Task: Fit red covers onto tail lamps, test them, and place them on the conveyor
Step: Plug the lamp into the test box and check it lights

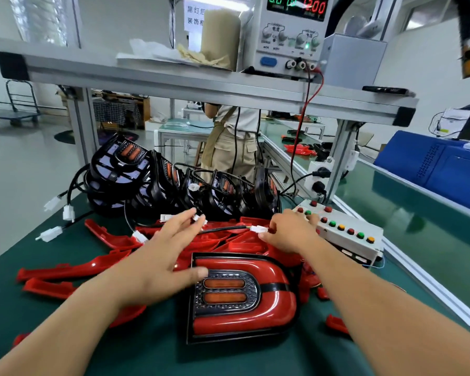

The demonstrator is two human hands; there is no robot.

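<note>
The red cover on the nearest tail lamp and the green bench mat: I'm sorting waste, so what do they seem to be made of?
Red cover: looks like glossy moulded plastic; bright highlights follow its curve. Bench mat: probably matte rubber or vinyl; flat green, hardly any shine.

Both bare forearms stretched forward, well apart; left hand palm down, fingers straight and spread, thumb out; right hand knuckles up, fingers curled, pinching a white connector
</note>
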